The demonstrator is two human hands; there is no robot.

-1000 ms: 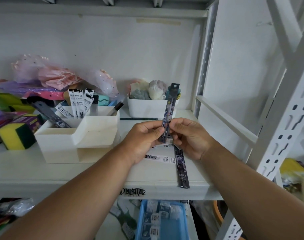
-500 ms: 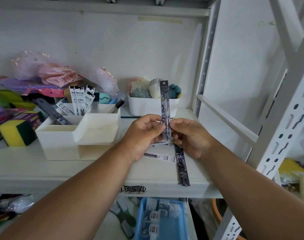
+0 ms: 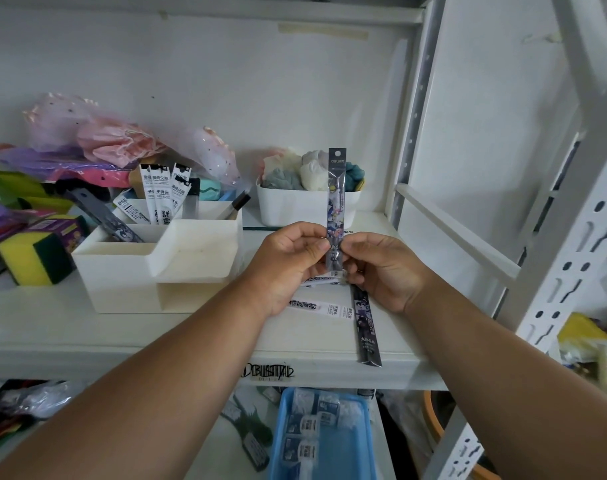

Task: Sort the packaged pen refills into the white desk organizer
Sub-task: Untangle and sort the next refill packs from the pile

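A dark pen refill pack (image 3: 336, 199) stands upright above the shelf, pinched near its lower end between my left hand (image 3: 288, 263) and my right hand (image 3: 381, 268). Under my hands a white refill pack (image 3: 321, 309) lies flat on the shelf, and a second dark refill pack (image 3: 366, 329) reaches the shelf's front edge. Another white pack peeks out below my fingers. The white desk organizer (image 3: 149, 271) sits to the left; several white refill packs (image 3: 162, 195) stand in its rear compartment, and a dark pack (image 3: 103, 216) leans in its left compartment.
A white bin (image 3: 305, 209) of cloth items stands behind my hands. A yellow-green sponge (image 3: 35, 259) and pink and purple bags crowd the left side. A white shelf upright (image 3: 413, 109) rises at right. Below the shelf lies a blue tray (image 3: 323, 438) of small packages.
The dark pack held by both hands has swung from leaning right to straight upright. My hands have stayed at about the same spot above the shelf.
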